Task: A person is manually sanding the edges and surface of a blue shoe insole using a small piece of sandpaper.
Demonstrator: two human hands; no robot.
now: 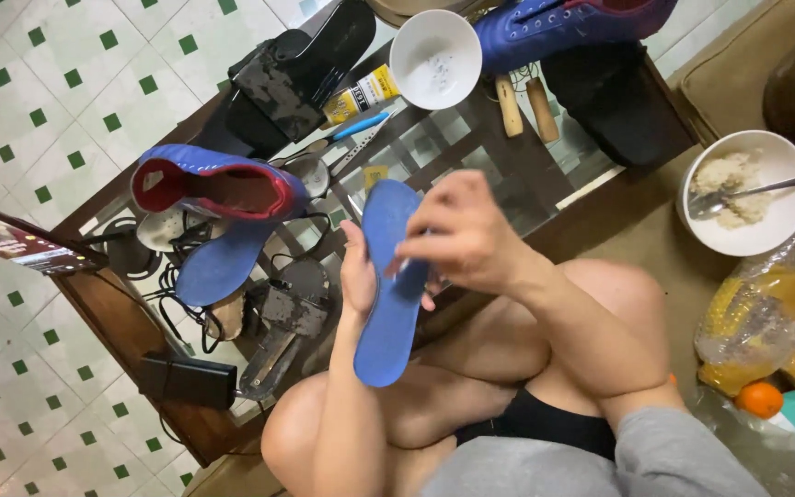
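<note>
A blue shoe insole point(386, 304) is held upright in front of my knees. My left hand point(357, 274) grips it from the left edge. My right hand point(460, 237) presses on its upper right side with fingers curled over it. A blue shoe with a red lining point(218, 184) lies on the glass-topped wooden table point(121, 317) to the left, with a second blue insole point(218, 265) under it. Another blue laced shoe point(563, 23) lies at the table's far end.
On the table are a white bowl point(435, 57), black sandals point(296, 78), a yellow tube point(361, 95), wooden-handled tools point(526, 106), cables and a black box point(186, 379). At right stand a bowl of rice with a spoon point(743, 193), bagged corn point(770, 317) and an orange point(760, 399).
</note>
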